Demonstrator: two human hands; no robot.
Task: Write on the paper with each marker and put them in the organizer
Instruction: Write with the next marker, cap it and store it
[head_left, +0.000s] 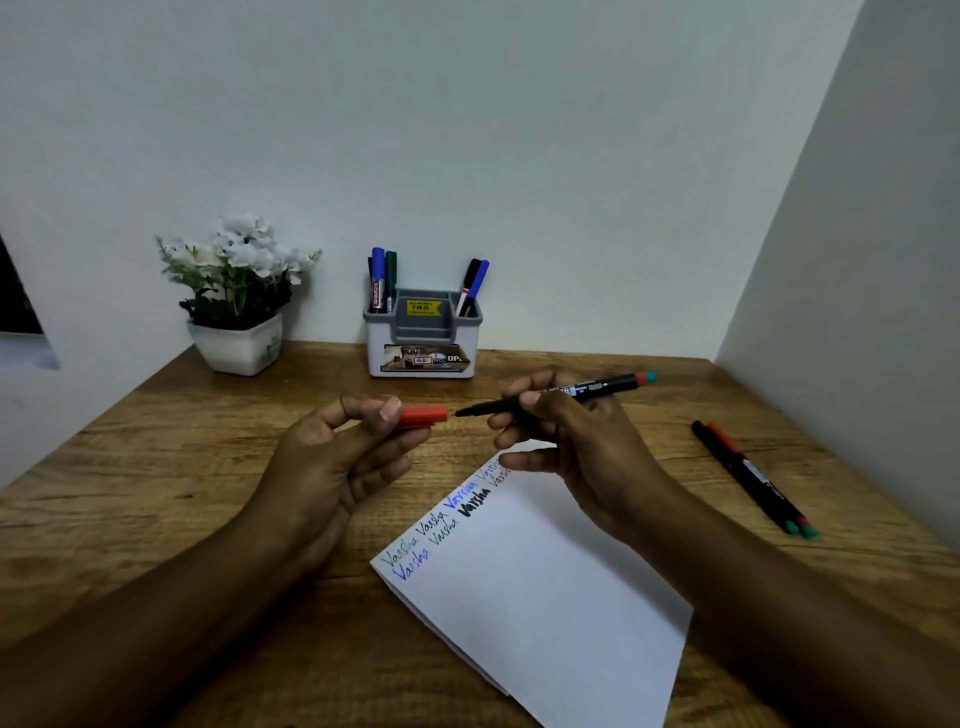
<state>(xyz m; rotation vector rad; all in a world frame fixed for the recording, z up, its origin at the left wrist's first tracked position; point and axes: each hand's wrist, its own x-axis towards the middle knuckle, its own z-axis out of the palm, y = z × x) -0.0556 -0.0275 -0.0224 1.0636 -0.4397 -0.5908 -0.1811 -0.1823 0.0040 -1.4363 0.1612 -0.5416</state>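
Note:
My right hand (576, 447) grips an uncapped black marker (597, 388) with a teal end, its tip pointing left. My left hand (332, 457) pinches the red cap (423, 415) just left of that tip, a small gap between them. Both are held above the table. The white paper (545, 597) lies below them with several words written in blue, green and black along its upper left edge. At the back stands the white and grey organizer (422, 332), holding several markers in its left and right slots. Two more markers (748, 475) lie on the table at the right.
A white pot of white flowers (236, 296) stands at the back left of the wooden table (156, 467). Walls close in behind the table and along its right side.

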